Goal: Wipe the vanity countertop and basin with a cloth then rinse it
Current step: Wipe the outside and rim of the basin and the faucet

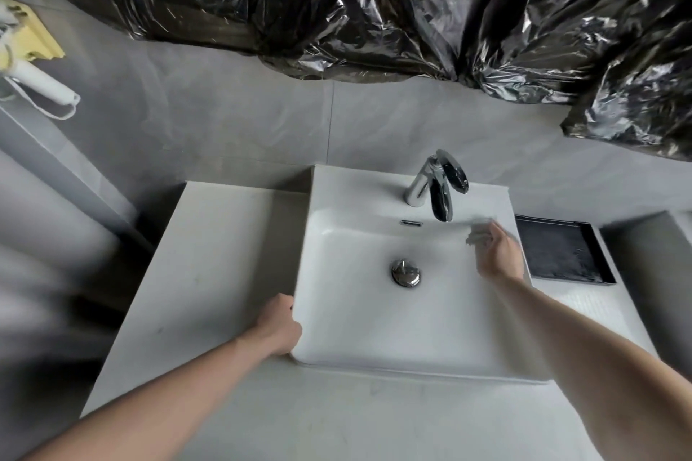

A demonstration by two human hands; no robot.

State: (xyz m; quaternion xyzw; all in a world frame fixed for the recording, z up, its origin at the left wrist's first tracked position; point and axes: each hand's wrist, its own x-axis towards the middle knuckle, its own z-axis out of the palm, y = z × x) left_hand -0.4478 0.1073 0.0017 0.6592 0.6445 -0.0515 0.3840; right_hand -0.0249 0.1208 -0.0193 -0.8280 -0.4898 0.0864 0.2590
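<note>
Right hand (500,254) pinches grey cloth (481,230), blurred, at back right inner wall of basin (337,341), just right of faucet (436,185) spout. Left hand (279,326) grips basin's front-left rim corner. Countertop (209,266) open leftward of that hand; black tray (561,251) just right of cloth hand.

Grey wall (232,131), crinkled black plastic (374,0)

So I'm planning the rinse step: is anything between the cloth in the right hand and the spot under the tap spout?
Nothing visible. The right hand holds the blurred cloth at the basin back right, beside the faucet spout, open basin between.
</note>
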